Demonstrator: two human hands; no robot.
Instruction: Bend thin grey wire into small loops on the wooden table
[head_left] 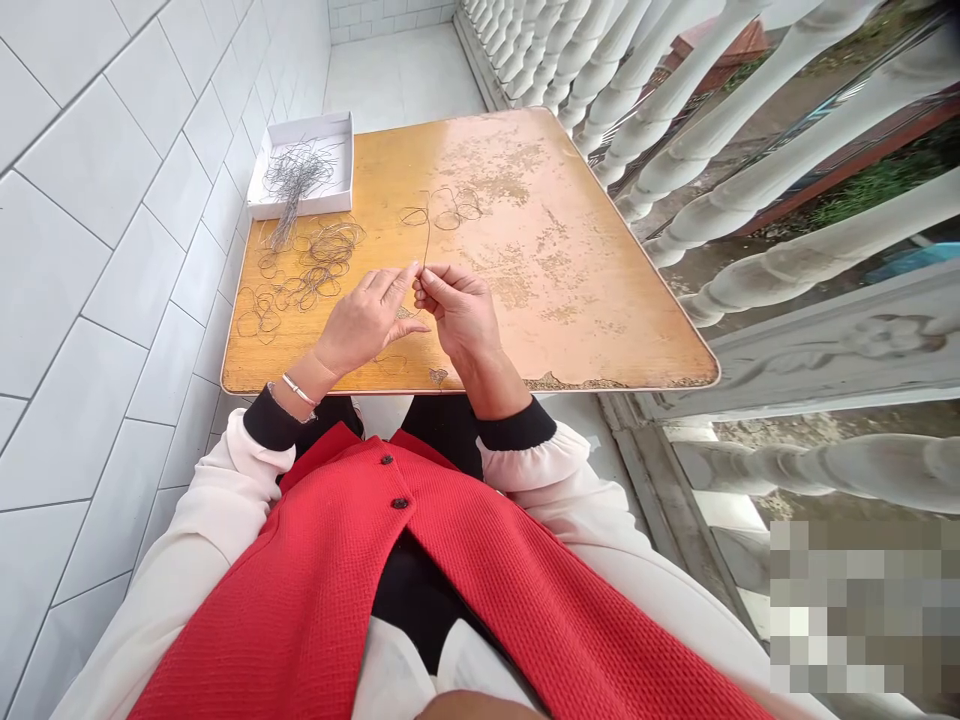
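My right hand is closed, with thumb and fingertips pinching a thin dark wire. From the pinch the wire runs away across the table and ends near some loose loops; whether these belong to it, I cannot tell. My left hand comes in from the left, its fingertips close to the pinch and its thumb stretched apart below them. No object shows between the left thumb and fingers. Left of that hand lie several coiled wire rings in a loose heap.
A white open box at the far left of the wooden table holds a bundle of thin wires, which hangs over its near edge. A tiled wall rises on the left; a white balustrade runs along the right.
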